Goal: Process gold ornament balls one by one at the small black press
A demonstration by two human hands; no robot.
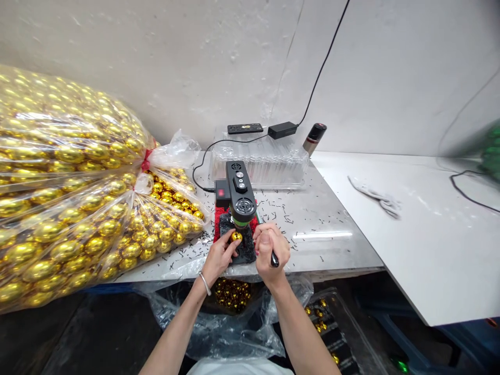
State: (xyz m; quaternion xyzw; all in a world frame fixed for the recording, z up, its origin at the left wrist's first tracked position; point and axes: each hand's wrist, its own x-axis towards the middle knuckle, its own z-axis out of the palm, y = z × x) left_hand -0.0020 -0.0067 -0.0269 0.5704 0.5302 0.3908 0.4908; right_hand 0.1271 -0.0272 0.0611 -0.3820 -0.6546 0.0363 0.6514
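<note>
Fingers of the left hand (pixel 216 259) are closed on a shiny gold round ball (pixel 236 236) at their tips, beneath the black oblong machine head (pixel 241 195) near the grey table's (pixel 328 255) front edge, while a black rounded handle (pixel 275 259) rightward is gripped by the right hand (pixel 271 250).

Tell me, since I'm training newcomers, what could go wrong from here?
The left hand holds a gold ball close beneath the black device, so the hand might get pinched. The shiny ball could slip. Dark slivers scattered over the table might get swept off.
</note>
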